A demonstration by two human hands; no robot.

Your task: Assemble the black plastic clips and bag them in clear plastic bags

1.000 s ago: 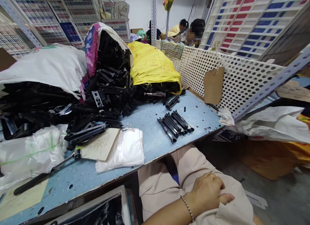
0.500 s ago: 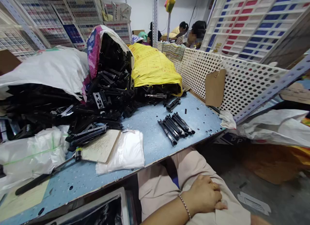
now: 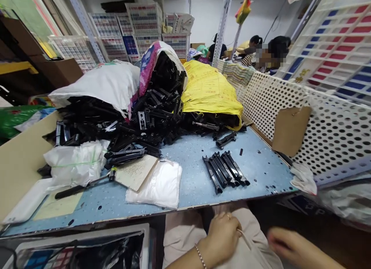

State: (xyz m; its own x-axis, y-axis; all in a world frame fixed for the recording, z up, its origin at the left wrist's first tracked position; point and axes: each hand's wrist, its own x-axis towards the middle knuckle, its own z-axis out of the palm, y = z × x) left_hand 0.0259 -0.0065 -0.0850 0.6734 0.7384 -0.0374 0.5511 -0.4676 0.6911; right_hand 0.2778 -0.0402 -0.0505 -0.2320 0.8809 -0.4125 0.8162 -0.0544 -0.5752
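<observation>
My left hand [image 3: 222,235], with a beaded bracelet and a ring, rests on my lap below the table edge. Its fingers are curled on the beige trousers [image 3: 185,232], and a fold of the cloth is pulled up beside them. To the right, my right hand [image 3: 285,242] is lifted beside my leg and smeared by motion; how its fingers stand is unclear. On the blue table [image 3: 191,153] just beyond my lap, several black plastic clip-like parts [image 3: 224,170] lie side by side in a row. A similar black part [image 3: 226,139] lies behind them.
Black parts spill from a white sack [image 3: 98,80] and a yellow sack [image 3: 210,89]. Clear bags [image 3: 75,161], a screwdriver-like tool [image 3: 69,192], a board [image 3: 136,170] and white plastic bags [image 3: 162,184] lie left. A perforated white panel [image 3: 261,95] borders the right; people sit beyond it.
The view has swung left. My right hand has come into view at the lower right. My left hand's fingers have curled more, and the cloth beside them is drawn up.
</observation>
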